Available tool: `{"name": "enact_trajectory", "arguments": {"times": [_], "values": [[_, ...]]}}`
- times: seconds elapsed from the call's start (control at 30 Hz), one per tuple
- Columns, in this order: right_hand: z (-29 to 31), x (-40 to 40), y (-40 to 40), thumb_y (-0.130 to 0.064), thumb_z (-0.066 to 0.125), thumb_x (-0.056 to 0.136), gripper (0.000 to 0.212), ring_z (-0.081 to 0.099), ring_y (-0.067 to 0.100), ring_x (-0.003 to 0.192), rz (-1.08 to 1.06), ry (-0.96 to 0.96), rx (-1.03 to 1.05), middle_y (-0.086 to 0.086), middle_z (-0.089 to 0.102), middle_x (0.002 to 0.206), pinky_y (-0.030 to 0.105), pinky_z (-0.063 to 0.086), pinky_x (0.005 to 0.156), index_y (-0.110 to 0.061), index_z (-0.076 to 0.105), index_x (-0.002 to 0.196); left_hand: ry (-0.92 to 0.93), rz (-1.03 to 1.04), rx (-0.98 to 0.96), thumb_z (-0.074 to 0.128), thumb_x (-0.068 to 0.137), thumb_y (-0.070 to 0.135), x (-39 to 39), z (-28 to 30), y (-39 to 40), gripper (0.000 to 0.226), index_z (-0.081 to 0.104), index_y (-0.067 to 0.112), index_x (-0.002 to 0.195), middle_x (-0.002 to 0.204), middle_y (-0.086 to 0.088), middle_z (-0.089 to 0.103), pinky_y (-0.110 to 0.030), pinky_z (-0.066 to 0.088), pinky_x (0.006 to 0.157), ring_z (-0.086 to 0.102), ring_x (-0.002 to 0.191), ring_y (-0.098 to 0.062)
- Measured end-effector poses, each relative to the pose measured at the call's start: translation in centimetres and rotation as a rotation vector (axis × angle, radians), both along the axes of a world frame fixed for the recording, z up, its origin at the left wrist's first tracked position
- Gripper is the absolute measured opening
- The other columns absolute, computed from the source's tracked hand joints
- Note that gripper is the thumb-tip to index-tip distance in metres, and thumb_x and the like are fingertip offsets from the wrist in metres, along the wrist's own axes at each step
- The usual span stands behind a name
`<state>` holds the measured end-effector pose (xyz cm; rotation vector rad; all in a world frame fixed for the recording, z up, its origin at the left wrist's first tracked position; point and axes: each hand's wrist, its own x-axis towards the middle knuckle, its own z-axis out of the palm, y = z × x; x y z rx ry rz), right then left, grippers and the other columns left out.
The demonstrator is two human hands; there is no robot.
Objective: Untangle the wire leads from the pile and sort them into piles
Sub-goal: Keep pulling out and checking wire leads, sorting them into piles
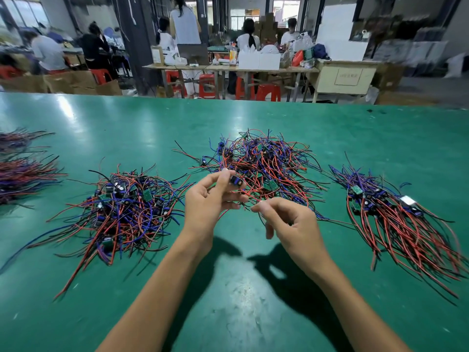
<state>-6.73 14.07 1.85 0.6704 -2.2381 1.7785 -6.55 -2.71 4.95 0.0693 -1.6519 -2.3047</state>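
Note:
A tangled pile of red, blue and black wire leads [264, 158] with small green boards lies in the middle of the green table [228, 288]. My left hand [210, 199] pinches a small dark component [234, 180] with its wires, just in front of that pile. Close beside it, my right hand [289, 222] pinches thin wires that trail toward the same pile. A second messy heap [121, 207] lies to the left. On the right, a sorted bunch [396, 214] has its leads combed toward me.
Two more bundles of leads [22, 174] lie at the table's far left edge. Beyond the table's far edge are work benches, red stools, boxes and several people with their backs turned.

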Motion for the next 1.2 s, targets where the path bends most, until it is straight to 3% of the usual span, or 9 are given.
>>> {"name": "enact_trajectory", "arguments": {"times": [0.13, 0.37, 0.5, 0.6, 0.73, 0.83, 0.93, 1.03, 1.2], "values": [[0.6, -0.3, 0.7, -0.046, 0.062, 0.093, 0.025, 0.046, 0.011, 0.049, -0.112, 0.029, -0.034, 0.005, 0.053, 0.052, 0.028, 0.038, 0.053, -0.028, 0.077, 0.084, -0.012, 0.051, 0.096, 0.059, 0.101, 0.023, -0.2, 0.1, -0.9, 0.025, 0.062, 0.001, 0.113, 0.087, -0.013, 0.077, -0.021, 0.058, 0.06, 0.076, 0.073, -0.022], [0.7, -0.6, 1.6, -0.049, 0.059, 0.094, 0.027, 0.057, 0.034, 0.057, -0.187, -0.004, -0.017, 0.005, 0.059, 0.052, 0.041, 0.045, 0.056, -0.033, 0.077, 0.083, 0.046, 0.127, 0.095, 0.061, 0.101, 0.019, -0.3, 0.7, -1.3, 0.013, 0.058, 0.008, 0.108, 0.081, -0.013, 0.077, -0.023, 0.057, 0.055, 0.077, 0.07, -0.025], [0.0, -1.2, 2.0, -0.035, 0.056, 0.103, 0.028, 0.054, 0.007, 0.051, -0.262, -0.013, 0.073, -0.002, 0.065, 0.056, 0.029, 0.041, 0.055, -0.032, 0.076, 0.084, 0.086, 0.402, 0.039, 0.06, 0.099, 0.014, -0.5, 2.0, -6.0, 0.012, 0.069, 0.012, 0.107, 0.07, -0.003, 0.073, -0.024, 0.055, 0.049, 0.07, 0.051, -0.019], [-0.8, -1.4, 1.8, -0.036, 0.057, 0.101, 0.026, 0.057, 0.006, 0.053, -0.333, -0.01, 0.212, -0.007, 0.065, 0.059, 0.028, 0.042, 0.056, -0.032, 0.075, 0.082, 0.003, 0.714, -0.192, 0.06, 0.095, 0.018, -0.2, 2.0, -10.6, 0.023, 0.074, 0.015, 0.112, 0.071, -0.005, 0.065, -0.029, 0.05, 0.047, 0.059, 0.044, -0.014], [-1.6, -1.1, 0.5, -0.038, 0.06, 0.097, 0.014, 0.059, 0.012, 0.068, -0.381, 0.045, 0.447, -0.013, 0.063, 0.069, 0.03, 0.043, 0.065, -0.031, 0.072, 0.098, -0.329, 0.924, -0.907, 0.064, 0.093, 0.033, 0.7, 0.3, -13.7, 0.033, 0.075, 0.012, 0.117, 0.092, -0.018, 0.07, -0.042, 0.052, 0.082, 0.064, 0.087, -0.035], [-1.8, -0.7, -1.9, -0.041, 0.054, 0.099, 0.032, 0.057, 0.011, 0.087, -0.189, 0.082, 0.663, -0.014, 0.056, 0.091, 0.031, 0.042, 0.073, -0.043, 0.055, 0.131, -0.515, 0.891, -1.139, 0.067, 0.093, 0.037, 0.8, -0.6, -13.0, 0.043, 0.067, 0.01, 0.126, 0.123, -0.027, 0.054, -0.05, 0.043, 0.096, 0.048, 0.117, -0.043], [-2.1, -0.7, -4.4, -0.051, 0.04, 0.103, 0.048, 0.054, 0.023, 0.093, -0.084, 0.173, 0.976, -0.004, 0.037, 0.099, 0.036, 0.041, 0.077, -0.048, 0.031, 0.15, -0.433, 0.921, -1.179, 0.067, 0.093, 0.034, 0.7, -0.5, -11.8, 0.036, 0.066, 0.014, 0.123, 0.124, -0.022, 0.052, -0.049, 0.041, 0.098, 0.044, 0.119, -0.04], [-2.2, -0.8, -5.1, -0.054, 0.038, 0.103, 0.033, 0.053, 0.024, 0.093, -0.13, 0.187, 0.986, -0.003, 0.036, 0.095, 0.036, 0.033, 0.074, -0.044, 0.049, 0.133, -0.182, 0.88, -1.2, 0.064, 0.093, 0.026, 0.2, 0.0, -9.5, 0.02, 0.07, 0.02, 0.111, 0.111, -0.014, 0.061, -0.046, 0.045, 0.091, 0.05, 0.11, -0.036], [-2.6, -0.8, -4.1, -0.052, 0.052, 0.099, 0.022, 0.048, 0.021, 0.095, -0.102, 0.27, 0.899, -0.004, 0.045, 0.098, 0.036, 0.037, 0.077, -0.033, 0.06, 0.105, 0.09, 0.337, -1.332, 0.063, 0.092, 0.008, -0.7, -1.4, -5.7, 0.025, 0.069, 0.019, 0.114, 0.104, -0.003, 0.065, -0.044, 0.044, 0.094, 0.053, 0.104, -0.026]]}}
